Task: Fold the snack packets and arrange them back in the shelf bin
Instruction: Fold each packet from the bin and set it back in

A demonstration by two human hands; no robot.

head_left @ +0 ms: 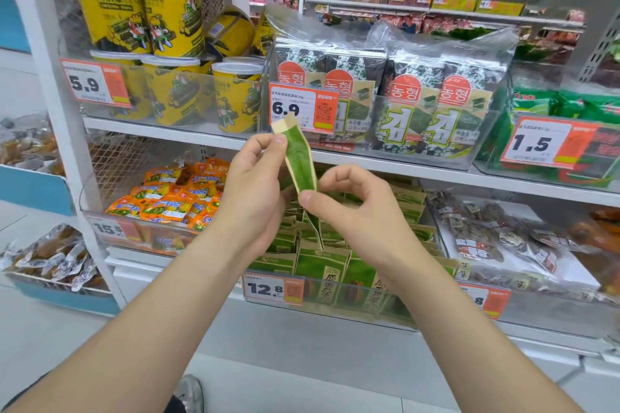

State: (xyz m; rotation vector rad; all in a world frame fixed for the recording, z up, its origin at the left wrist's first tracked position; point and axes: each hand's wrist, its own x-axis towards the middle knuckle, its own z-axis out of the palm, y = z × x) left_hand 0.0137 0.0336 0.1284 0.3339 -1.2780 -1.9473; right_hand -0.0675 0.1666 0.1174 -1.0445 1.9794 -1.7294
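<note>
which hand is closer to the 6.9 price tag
Left. The left hand pinches the packet just below the 6.9 tag; the right hand holds its lower end, farther down.

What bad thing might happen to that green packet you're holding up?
The green packet is only pinched at its ends by the left hand and right hand, so it might slip and drop. The bin below looks crowded with other packets, so pushing it back in may crumple or tip its neighbours.
</note>
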